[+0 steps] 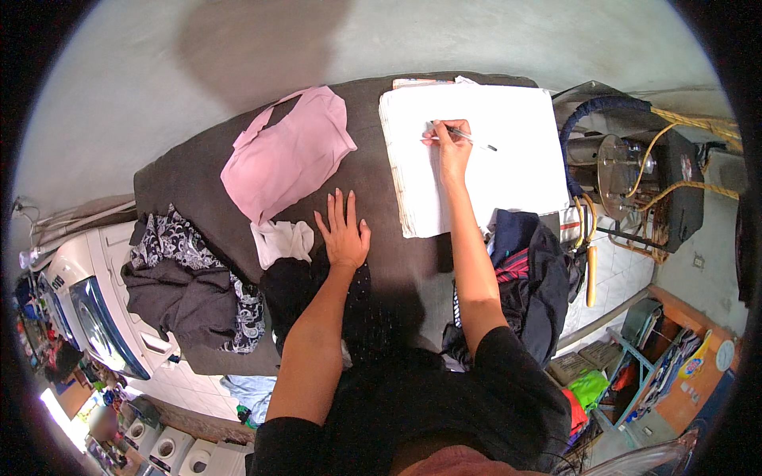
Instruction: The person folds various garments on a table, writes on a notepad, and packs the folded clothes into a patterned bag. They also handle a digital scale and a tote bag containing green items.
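Note:
My right hand [450, 140] grips a pen [461, 134] over a large white rectangular pad [512, 166]. Glare hides any marks on its top, and layered edges show along its left side. Palm down on the dark brown padded surface [393, 279], my left hand [344, 235] holds nothing and its fingers are spread. Just above and left of it lies a pink garment [292, 154] with a strap. A small white cloth [283, 243] is close to the left wrist, above a black cloth [292, 285].
Dark clothes [530, 285] are heaped by my right forearm. A grey cloth with paisley trim [184, 291] lies at left, beside a white washing machine [113, 303]. Right of the pad are a metal-framed device [619, 166] and yellow cords [684, 185]. A wall [417, 35] rises behind.

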`<action>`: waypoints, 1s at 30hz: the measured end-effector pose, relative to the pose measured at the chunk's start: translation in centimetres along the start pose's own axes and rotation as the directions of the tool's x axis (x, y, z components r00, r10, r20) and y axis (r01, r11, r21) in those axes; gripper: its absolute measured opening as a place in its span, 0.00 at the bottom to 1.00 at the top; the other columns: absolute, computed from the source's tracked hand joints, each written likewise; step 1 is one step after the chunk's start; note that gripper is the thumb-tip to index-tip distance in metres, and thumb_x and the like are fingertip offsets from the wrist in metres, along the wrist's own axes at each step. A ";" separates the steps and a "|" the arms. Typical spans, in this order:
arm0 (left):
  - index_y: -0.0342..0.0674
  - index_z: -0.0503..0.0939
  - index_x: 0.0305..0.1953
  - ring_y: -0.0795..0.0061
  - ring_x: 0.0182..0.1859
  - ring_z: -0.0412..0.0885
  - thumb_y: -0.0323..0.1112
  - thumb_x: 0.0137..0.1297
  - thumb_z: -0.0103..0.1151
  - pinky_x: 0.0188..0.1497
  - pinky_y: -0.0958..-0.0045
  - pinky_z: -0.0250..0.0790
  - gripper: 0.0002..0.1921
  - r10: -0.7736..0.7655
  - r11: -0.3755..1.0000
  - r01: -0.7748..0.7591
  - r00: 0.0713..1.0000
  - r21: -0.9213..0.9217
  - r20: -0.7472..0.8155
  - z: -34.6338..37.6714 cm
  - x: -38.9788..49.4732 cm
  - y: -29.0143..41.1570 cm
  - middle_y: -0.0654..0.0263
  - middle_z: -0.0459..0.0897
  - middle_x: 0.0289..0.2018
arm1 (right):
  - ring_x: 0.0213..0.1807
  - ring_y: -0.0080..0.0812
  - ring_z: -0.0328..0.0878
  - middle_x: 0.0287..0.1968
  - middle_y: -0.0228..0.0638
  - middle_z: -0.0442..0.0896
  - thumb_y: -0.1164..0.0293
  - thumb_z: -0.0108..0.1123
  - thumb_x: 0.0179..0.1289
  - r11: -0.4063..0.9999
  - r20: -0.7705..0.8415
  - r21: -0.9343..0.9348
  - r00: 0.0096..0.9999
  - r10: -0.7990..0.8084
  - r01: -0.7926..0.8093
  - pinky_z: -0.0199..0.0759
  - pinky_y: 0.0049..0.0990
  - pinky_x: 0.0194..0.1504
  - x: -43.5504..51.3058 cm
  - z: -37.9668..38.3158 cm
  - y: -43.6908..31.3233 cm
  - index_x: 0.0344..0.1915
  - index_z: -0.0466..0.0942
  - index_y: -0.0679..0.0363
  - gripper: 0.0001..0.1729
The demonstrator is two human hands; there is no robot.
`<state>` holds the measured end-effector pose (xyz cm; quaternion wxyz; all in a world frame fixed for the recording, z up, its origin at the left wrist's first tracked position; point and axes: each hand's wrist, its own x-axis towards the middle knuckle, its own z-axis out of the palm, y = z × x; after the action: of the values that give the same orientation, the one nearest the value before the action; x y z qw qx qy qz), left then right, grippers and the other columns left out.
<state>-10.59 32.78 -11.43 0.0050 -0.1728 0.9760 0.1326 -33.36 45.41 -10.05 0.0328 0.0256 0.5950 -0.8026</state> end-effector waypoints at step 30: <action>0.41 0.52 0.68 0.54 0.72 0.43 0.39 0.62 0.44 0.68 0.39 0.31 0.33 0.009 1.000 -0.009 1.000 -0.011 -0.004 0.2 0.1 0.0 0.53 0.47 0.69 | 0.23 0.19 0.52 0.16 0.29 0.57 0.70 0.56 0.62 0.804 0.040 -0.546 0.966 -0.254 0.234 0.56 0.23 0.24 0.6 0.7 2.2 0.19 0.59 0.62 0.19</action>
<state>-10.70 32.79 -11.65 0.0016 -0.1688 0.9759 0.1379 -33.73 44.11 -12.04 -0.0751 -0.0477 0.7977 -0.5964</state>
